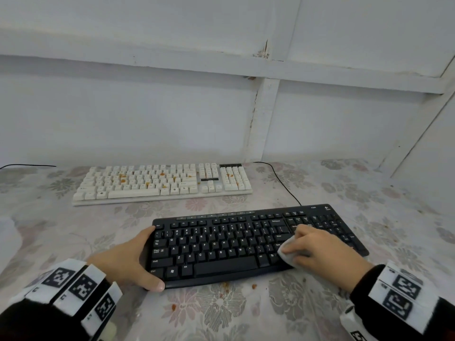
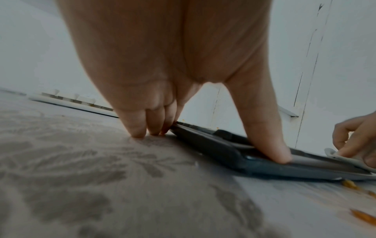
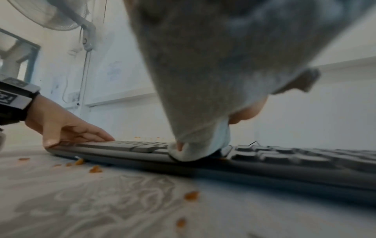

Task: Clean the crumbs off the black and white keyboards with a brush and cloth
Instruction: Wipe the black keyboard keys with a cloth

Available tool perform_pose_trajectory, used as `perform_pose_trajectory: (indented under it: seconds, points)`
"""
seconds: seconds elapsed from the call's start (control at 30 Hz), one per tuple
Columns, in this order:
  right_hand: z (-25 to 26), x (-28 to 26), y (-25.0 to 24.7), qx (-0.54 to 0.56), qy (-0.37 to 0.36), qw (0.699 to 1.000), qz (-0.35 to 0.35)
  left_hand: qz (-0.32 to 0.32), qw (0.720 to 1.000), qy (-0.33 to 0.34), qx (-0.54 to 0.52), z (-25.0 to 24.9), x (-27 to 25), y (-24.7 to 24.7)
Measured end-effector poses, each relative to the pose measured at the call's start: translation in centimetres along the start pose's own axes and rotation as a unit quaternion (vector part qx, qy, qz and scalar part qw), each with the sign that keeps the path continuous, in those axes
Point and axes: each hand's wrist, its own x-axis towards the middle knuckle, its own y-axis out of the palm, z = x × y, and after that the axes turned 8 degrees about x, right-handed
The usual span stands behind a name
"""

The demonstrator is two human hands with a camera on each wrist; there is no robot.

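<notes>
Black keyboard keys at the right of the main block are pressed under a white cloth, which is bunched in the curled fingers of the right hand. Its left end is braced by the left hand, thumb and fingers spread. Orange crumbs are scattered on the floral tablecloth just near of it. Farther back lies the white keyboard, speckled with more of them.

Likely a home room: floral tablecloth, wall fan.
</notes>
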Motion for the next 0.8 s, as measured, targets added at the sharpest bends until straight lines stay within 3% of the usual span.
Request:
perform_pose_trajectory:
  seconds: [0.17, 0.33, 0.8]
  points:
    - [-1.6, 0.1, -1.6, -0.027, 0.070, 0.997, 0.003, -0.007, 1.000, -0.010, 0.028, 0.0, -0.2, -0.2]
    - [-1.3, -0.3, -1.0, 0.036, 0.051, 0.998, 0.020, -0.011, 0.999, -0.005, 0.031, 0.0, -0.2, 0.0]
    - [-8.5, -2.7, -1.6, -0.016, 0.143, 0.988, -0.052, -0.013, 1.000, 0.004, 0.009, 0.5, 0.2, -0.1]
